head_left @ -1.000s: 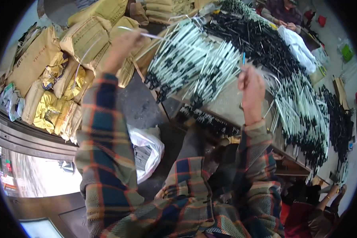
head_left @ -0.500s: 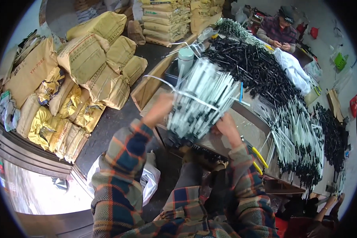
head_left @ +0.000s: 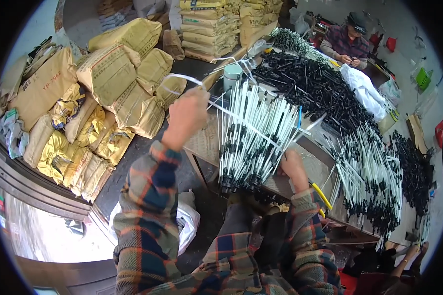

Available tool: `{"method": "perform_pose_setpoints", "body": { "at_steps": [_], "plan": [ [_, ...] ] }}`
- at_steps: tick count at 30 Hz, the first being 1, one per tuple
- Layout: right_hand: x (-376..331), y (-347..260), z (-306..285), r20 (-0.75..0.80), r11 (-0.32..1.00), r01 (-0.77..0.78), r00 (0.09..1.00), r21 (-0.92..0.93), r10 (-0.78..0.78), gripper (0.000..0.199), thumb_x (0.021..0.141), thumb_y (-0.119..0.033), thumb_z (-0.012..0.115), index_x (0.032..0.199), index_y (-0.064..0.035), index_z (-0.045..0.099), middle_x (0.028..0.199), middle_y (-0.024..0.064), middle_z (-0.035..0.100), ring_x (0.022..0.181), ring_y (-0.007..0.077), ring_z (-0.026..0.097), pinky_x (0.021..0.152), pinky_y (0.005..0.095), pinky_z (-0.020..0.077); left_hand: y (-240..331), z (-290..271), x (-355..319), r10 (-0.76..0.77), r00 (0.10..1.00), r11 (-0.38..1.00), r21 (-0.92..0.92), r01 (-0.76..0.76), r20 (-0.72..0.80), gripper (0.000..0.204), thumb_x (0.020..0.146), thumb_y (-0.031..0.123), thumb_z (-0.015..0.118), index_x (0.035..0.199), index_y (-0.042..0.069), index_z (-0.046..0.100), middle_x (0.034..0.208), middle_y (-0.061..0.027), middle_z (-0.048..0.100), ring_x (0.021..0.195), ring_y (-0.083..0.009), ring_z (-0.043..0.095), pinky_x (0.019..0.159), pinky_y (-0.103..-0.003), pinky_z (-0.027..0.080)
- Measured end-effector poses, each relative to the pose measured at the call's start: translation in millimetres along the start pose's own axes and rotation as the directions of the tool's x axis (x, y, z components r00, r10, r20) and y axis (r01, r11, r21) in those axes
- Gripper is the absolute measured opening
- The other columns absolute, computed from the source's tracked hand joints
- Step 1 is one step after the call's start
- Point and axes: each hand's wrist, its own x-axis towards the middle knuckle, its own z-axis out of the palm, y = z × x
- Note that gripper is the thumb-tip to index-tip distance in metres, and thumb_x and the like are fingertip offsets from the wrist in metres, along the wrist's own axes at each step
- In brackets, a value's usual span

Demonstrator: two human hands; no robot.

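Observation:
A bundle of thin white tubes with black ends [head_left: 251,135] lies on the work table [head_left: 310,167] in front of me. A white strap [head_left: 241,120] runs across it. My left hand [head_left: 188,114] is raised to the left of the bundle and grips the looped end of that strap. My right hand [head_left: 294,167] rests at the bundle's lower right and pinches the strap's other end against the tubes.
Heaps of black and white tubes [head_left: 374,172] cover the table to the right. Tan and yellow sacks [head_left: 108,83] pile up on the left. A white bag [head_left: 187,226] lies by my knees. Yellow-handled cutters [head_left: 322,196] sit near my right wrist. Another person [head_left: 352,42] sits at the far end.
My arms were spread wide a second ago. Both hands came in to the bundle, and now the left hand has pulled out leftward with the strap while the right stays at the bundle.

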Motion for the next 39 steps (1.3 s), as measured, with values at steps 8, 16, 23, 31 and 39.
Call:
{"method": "perform_pose_setpoints", "body": {
  "at_steps": [8,16,23,31,39],
  "plan": [
    [-1.6,-9.1,4.8,-0.043,0.958,-0.046,0.997,0.285,0.061,0.026,0.090,-0.016,0.040,0.077,0.0030,0.053,0.052,0.0136,0.057,0.045,0.0234,0.059,0.043,0.0357,0.0462,-8.7,59.0,-58.0,-0.315,0.948,0.907,-0.281,0.313,0.040,0.034,0.090,0.033,0.045,0.088,0.002,0.058,0.081,-0.0231,0.058,0.073,-0.0434,0.055,0.061,-0.049,0.042],
    [0.8,-3.6,10.9,-0.221,0.991,0.084,0.974,0.105,-0.059,0.025,0.090,-0.017,0.041,0.078,0.0016,0.054,0.053,0.0184,0.055,0.049,0.0321,0.058,0.052,0.0414,0.0455,-16.6,74.7,-56.8,-0.390,0.907,0.878,-0.234,0.418,0.159,0.036,0.091,0.035,0.040,0.094,0.007,0.063,0.083,-0.0262,0.059,0.079,-0.0447,0.056,0.071,-0.052,0.042],
    [-0.8,-4.7,3.5,-0.191,0.972,0.013,0.981,0.233,0.033,0.025,0.092,-0.018,0.039,0.090,0.0020,0.054,0.056,0.0094,0.057,0.044,0.0170,0.058,0.042,0.0310,0.0450,-10.9,82.7,-48.4,-0.450,0.581,0.085,-0.616,0.783,0.678,0.036,0.092,0.028,0.047,0.093,-0.005,0.061,0.074,-0.0035,0.059,0.064,-0.0098,0.047,0.058,-0.025,0.041],
    [26.5,2.8,37.2,-0.301,0.937,0.267,0.934,0.225,-0.194,0.024,0.078,-0.016,0.051,0.081,0.0063,0.058,0.076,0.0301,0.056,0.078,0.0452,0.056,0.064,0.0474,0.0437,-18.2,119.9,-79.7,-0.252,0.742,0.147,-0.733,0.664,0.622,0.031,0.092,0.021,0.038,0.088,0.001,0.061,0.071,-0.0012,0.058,0.060,-0.0088,0.051,0.052,-0.026,0.042],
    [-48.3,-10.9,26.0,-0.314,0.969,0.245,0.921,0.013,-0.229,0.015,0.079,-0.009,0.047,0.085,0.0027,0.056,0.072,0.0279,0.055,0.071,0.0466,0.053,0.058,0.0517,0.0393,42.5,71.6,-148.4,-0.353,0.628,-0.402,-0.719,0.568,0.694,0.031,0.094,0.025,0.039,0.108,0.001,0.054,0.081,-0.0014,0.059,0.071,-0.0091,0.056,0.065,-0.023,0.049]
  ]
}}
